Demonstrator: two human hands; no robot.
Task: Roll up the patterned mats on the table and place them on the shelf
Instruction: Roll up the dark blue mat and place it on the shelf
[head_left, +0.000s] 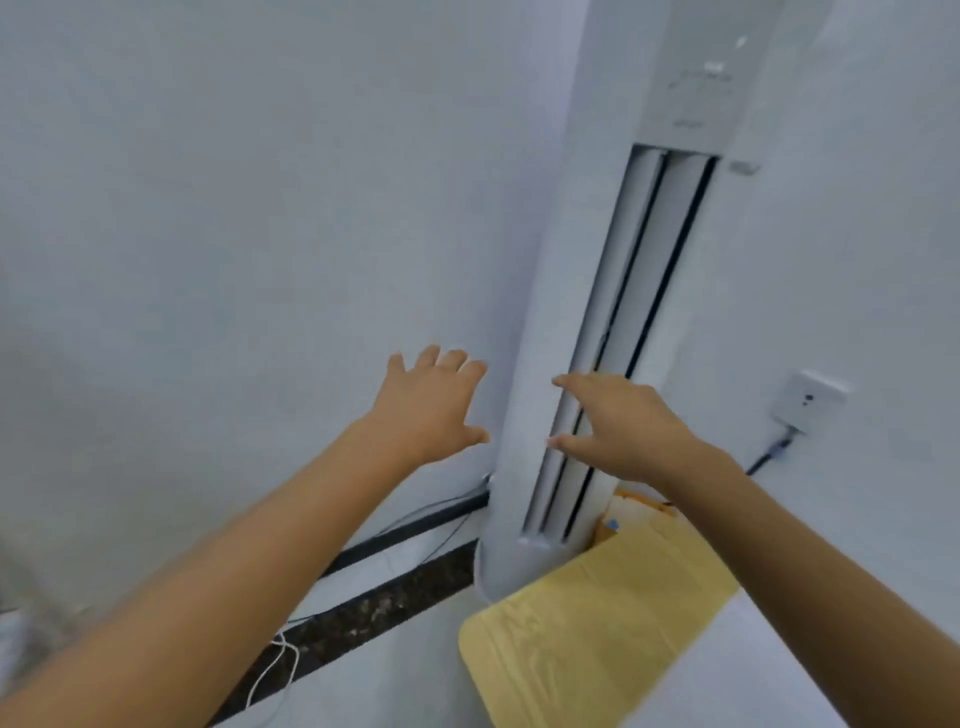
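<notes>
One view, head-worn and wide-angle. It faces forward and slightly down at a white wall (208, 208), with the frame tilted. A tower air conditioner (582, 234) stands close ahead, right of centre. Both forearms enter from the near corners. The left hand (431, 410) and right hand (623, 426) reach mid-frame, and the floor (405, 670) lies along the near edge.

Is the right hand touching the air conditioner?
Cannot tell. The head view shows the open right hand overlapping the air conditioner, but this one blurred view shows neither contact nor a gap.
</notes>
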